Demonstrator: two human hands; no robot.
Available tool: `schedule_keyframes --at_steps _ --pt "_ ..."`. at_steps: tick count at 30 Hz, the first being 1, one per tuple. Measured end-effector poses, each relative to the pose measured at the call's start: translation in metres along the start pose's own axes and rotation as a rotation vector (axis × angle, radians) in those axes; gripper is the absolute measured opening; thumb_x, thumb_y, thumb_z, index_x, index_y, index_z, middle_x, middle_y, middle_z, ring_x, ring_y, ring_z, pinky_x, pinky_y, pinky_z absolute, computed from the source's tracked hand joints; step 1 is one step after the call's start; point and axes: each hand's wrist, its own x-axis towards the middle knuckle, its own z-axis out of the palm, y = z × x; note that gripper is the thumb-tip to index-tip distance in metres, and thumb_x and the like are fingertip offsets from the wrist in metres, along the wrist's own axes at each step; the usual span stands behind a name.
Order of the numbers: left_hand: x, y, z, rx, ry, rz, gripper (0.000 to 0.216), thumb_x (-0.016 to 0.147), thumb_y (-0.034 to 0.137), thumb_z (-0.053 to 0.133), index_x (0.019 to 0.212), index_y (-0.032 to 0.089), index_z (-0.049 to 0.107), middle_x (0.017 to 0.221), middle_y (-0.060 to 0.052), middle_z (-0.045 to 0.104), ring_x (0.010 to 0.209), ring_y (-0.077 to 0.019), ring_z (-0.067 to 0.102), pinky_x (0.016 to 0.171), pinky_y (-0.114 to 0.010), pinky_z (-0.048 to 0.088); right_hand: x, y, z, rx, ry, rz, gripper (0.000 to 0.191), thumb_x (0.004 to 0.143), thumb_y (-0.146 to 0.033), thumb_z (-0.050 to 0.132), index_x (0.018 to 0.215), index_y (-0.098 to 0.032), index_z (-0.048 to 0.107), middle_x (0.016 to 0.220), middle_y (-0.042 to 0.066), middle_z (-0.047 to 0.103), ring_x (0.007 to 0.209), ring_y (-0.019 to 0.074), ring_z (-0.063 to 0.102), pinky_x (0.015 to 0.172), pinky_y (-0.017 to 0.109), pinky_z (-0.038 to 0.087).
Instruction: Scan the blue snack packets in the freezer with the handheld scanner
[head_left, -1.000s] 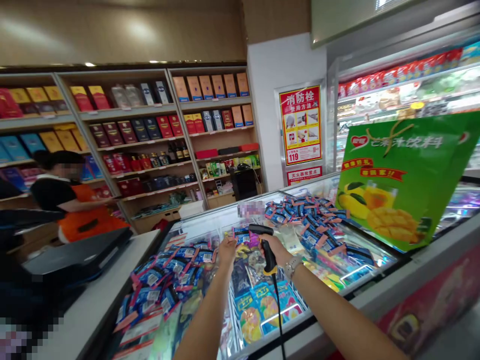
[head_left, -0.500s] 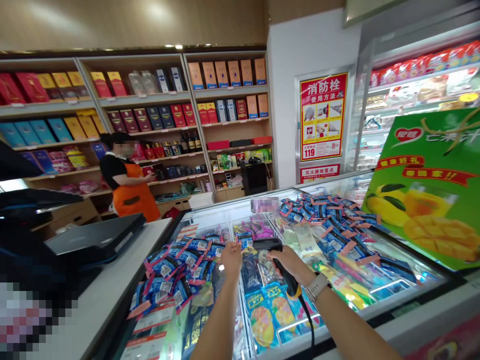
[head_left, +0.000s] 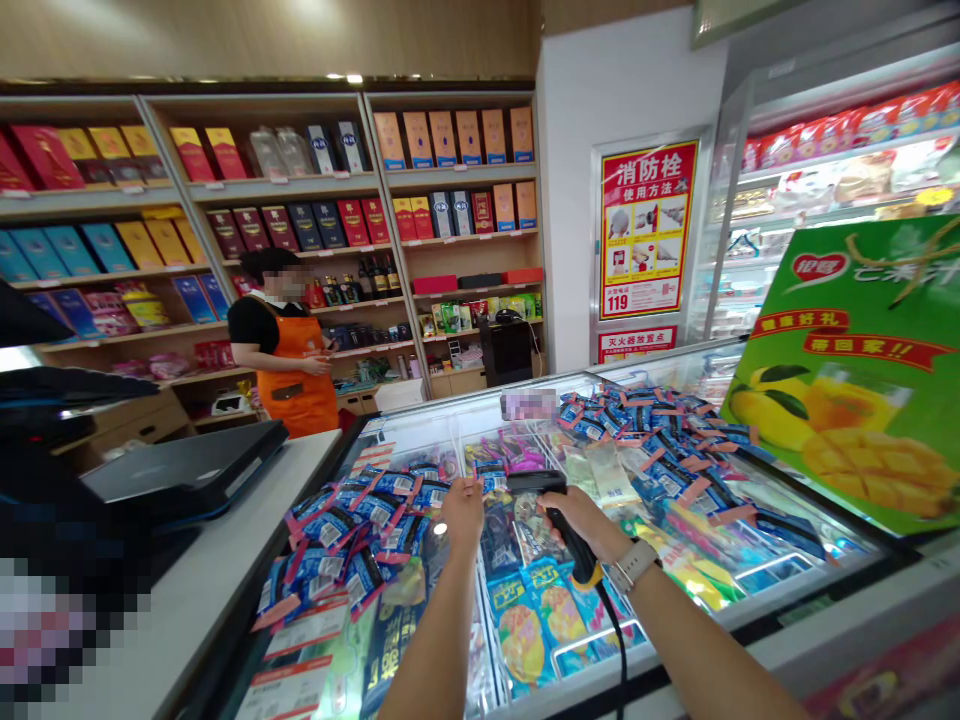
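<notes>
Across a white-framed, glass-topped chest freezer (head_left: 847,610): loose heap of small blue-and-pink packets (head_left: 352,530) left, second heap (head_left: 637,420) right. Under glass, light-blue pouches with yellow fruit prints (head_left: 536,615) at centre, yellow-green bags (head_left: 694,575) farther right. Left hand (head_left: 465,505) stretched forward, fingertips pinched on one blue packet's (head_left: 491,474) left edge; right hand (head_left: 581,520), arm angled inward, wrapped round a black-and-yellow handheld scanner (head_left: 571,548), its head just beside that packet.

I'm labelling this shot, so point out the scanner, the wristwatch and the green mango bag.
Scanner (head_left: 573,547), head view: on its black handle.
Wristwatch (head_left: 639,562), head view: on its strap.
Green mango bag (head_left: 844,395), head view: on its front panel.
</notes>
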Motion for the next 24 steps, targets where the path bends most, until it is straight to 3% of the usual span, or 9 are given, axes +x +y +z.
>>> schedule_keyframes --at_steps 3,6,9,12,16,20,24 --pt "-0.004 0.007 0.0 0.066 0.021 0.041 0.018 0.072 0.032 0.066 0.061 0.021 0.058 0.058 -0.001 0.064 0.064 -0.0196 0.067 0.07 -0.036 0.058 0.007 0.005 0.012 0.229 0.011 -0.044 0.013 0.074 -0.024 0.061 0.064 -0.016 0.058 0.048 0.0 0.056 0.036 0.0098 0.045 0.037 0.022 0.035" --pt "-0.001 0.022 -0.009 0.126 0.026 0.102 0.014 0.076 0.03 0.062 0.066 0.021 0.059 0.064 -0.002 0.067 0.067 -0.0195 0.068 0.069 -0.033 0.057 0.02 0.006 0.039 0.557 0.045 -0.052 0.012 0.075 -0.023 0.063 0.066 -0.017 0.058 0.054 0.002 0.06 0.042 0.0103 0.052 0.042 0.021 0.043" --pt "0.013 0.046 -0.033 0.317 0.03 0.205 0.014 0.08 0.031 0.059 0.074 0.019 0.062 0.073 -0.005 0.071 0.073 -0.0208 0.069 0.072 -0.032 0.055 0.035 0.0 0.075 0.85 0.047 -0.021 0.011 0.076 -0.021 0.063 0.068 -0.018 0.057 0.066 0.005 0.068 0.057 0.0142 0.065 0.055 0.022 0.054" --pt "0.033 0.075 -0.067 0.655 0.074 0.299 0.015 0.085 0.027 0.056 0.084 0.017 0.067 0.082 -0.008 0.074 0.083 -0.0223 0.071 0.078 -0.032 0.052 0.053 -0.007 0.11 1.03 -0.008 0.038 0.01 0.082 -0.019 0.056 0.072 -0.018 0.058 0.079 0.008 0.072 0.074 0.0155 0.071 0.067 0.022 0.057" --pt "0.051 0.1 -0.099 1.103 0.036 0.27 0.03 0.089 0.023 0.055 0.115 0.017 0.067 0.097 -0.012 0.075 0.097 -0.0251 0.07 0.083 -0.032 0.05 0.078 -0.002 0.149 1.079 -0.024 0.094 0.013 0.084 -0.022 0.055 0.071 -0.02 0.057 0.079 0.009 0.072 0.078 0.0163 0.072 0.069 0.023 0.057" --pt "0.056 0.101 -0.108 1.421 -0.073 0.257 0.029 0.093 0.03 0.05 0.104 0.018 0.074 0.107 -0.016 0.073 0.106 -0.0284 0.067 0.085 -0.033 0.05 0.1 0.018 0.173 1.021 0.021 0.121 0.017 0.079 -0.027 0.063 0.066 -0.021 0.055 0.065 0.005 0.067 0.07 0.0165 0.069 0.067 0.024 0.056" --pt "0.057 0.101 -0.109 1.491 -0.128 0.217 0.032 0.094 0.031 0.047 0.097 0.018 0.076 0.101 -0.016 0.074 0.101 -0.0292 0.069 0.084 -0.036 0.052 0.11 0.03 0.179 0.916 0.005 0.015 0.023 0.072 -0.032 0.07 0.061 -0.022 0.052 0.055 0.002 0.06 0.066 0.0181 0.067 0.065 0.026 0.056"
